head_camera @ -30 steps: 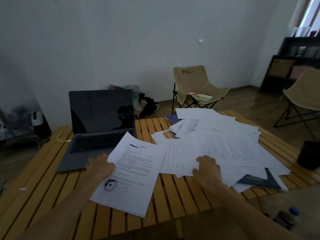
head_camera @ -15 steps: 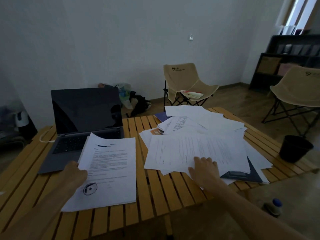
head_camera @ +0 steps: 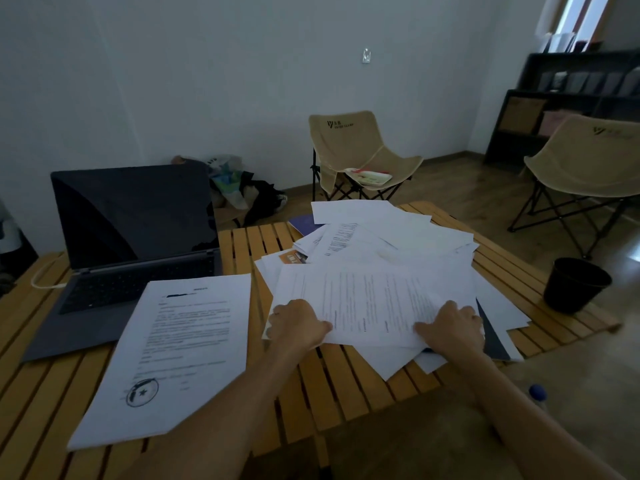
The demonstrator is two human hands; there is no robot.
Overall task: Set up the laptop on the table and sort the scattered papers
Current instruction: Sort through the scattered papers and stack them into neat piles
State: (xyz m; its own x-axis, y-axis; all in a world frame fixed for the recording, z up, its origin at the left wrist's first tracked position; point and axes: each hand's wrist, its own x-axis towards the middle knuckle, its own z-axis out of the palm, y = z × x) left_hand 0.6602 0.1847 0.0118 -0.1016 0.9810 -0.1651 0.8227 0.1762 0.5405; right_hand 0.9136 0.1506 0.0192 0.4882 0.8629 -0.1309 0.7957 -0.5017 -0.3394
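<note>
Laptop point(head_camera: 131, 251) left on table point(head_camera: 346, 393), stamped sheet point(head_camera: 173, 358) before it, paper heap point(head_camera: 381, 265) right.

The left hand point(head_camera: 297, 323) has left the stamped sheet point(head_camera: 175, 355) (which now lies alone, its upper left corner over the laptop point(head_camera: 114, 271)) and crossed to the pile point(head_camera: 381, 271). It now grips the near left edge of the top printed sheet point(head_camera: 370, 303). The right hand point(head_camera: 450, 327), flat on that sheet a second ago, has shifted right and now holds its near right corner, thumb on top.
</note>
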